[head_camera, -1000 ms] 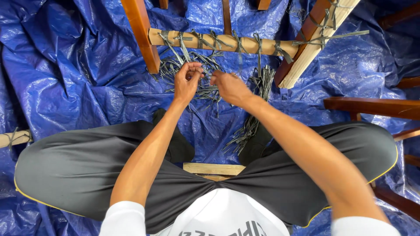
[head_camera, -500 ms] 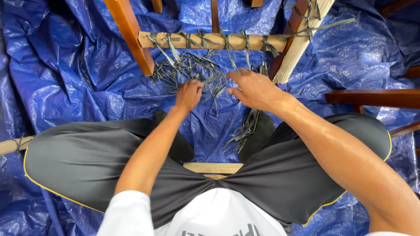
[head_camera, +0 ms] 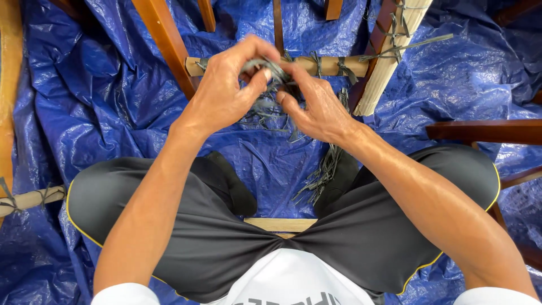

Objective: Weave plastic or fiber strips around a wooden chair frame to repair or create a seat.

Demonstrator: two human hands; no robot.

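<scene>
Both hands gathering dark strands, upper centre of frame.
Left hand and right hand: each grip pinched closed on the tangle of dark strands, held just before the pale wooden rail. More loose strands lie on the blue tarpaulin, centre.

Two hands, one pale horizontal rail, one blue tarp, one bundle of dark strips.
</scene>
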